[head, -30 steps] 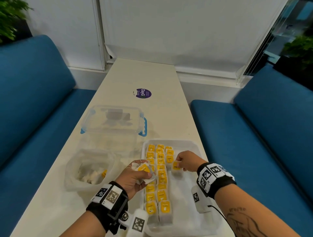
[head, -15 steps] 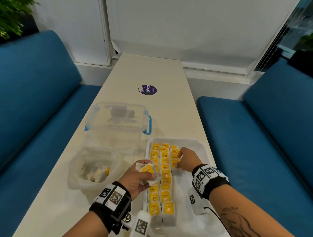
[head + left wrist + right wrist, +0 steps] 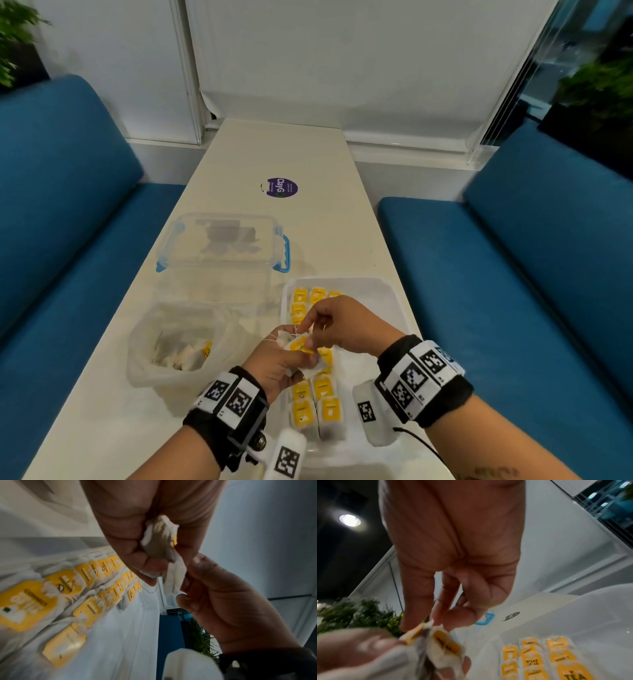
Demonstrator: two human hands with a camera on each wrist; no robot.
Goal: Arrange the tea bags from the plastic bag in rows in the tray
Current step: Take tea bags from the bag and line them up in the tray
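Observation:
My left hand (image 3: 279,363) grips a small bunch of white tea bags with yellow tags (image 3: 298,344) above the left edge of the white tray (image 3: 380,286). My right hand (image 3: 317,329) has come across and pinches the top edge of one bag in that bunch (image 3: 429,626). In the left wrist view the bunch (image 3: 159,545) sits in my curled left fingers, with the right fingers (image 3: 185,585) at its lower end. Rows of yellow-tagged tea bags (image 3: 322,401) lie in the tray's left part. The plastic bag (image 3: 178,346) stands left of the tray with more bags inside.
A clear lidded box with blue clips (image 3: 222,243) stands behind the plastic bag. A purple round sticker (image 3: 281,187) lies further up the narrow table. Blue benches run along both sides (image 3: 513,274). The tray's right part (image 3: 376,342) holds no bags.
My right hand left the tea bag it set in the tray's third row and moved left to the bunch in my left hand, where it now pinches one bag.

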